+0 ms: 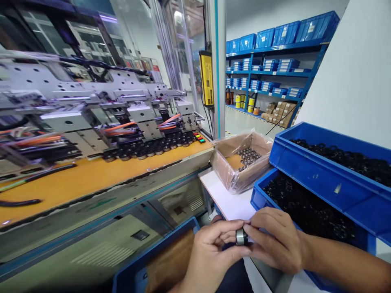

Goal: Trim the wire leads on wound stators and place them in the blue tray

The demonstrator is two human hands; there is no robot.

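A small round part point(240, 237), a silvery metal ring with black pieces at its ends, is held between my two hands at the lower middle of the head view. My left hand point(210, 248) pinches it from the left with thumb and fingers. From the right, the fingers of my right hand point(276, 240) close on its black side; their tips are partly hidden. Behind my right hand sits a blue bin point(259, 195) of small black parts. A plastic-lined cardboard box point(224, 169) with metal rings in it stands beyond my hands.
A second blue bin point(308, 179) of black parts overlaps the first at right. At left is a machine point(146, 122) with an orange ledge point(91, 179) and a row of round parts point(152, 148). Another blue bin point(152, 248) stands below. Shelves point(275, 73) line the back.
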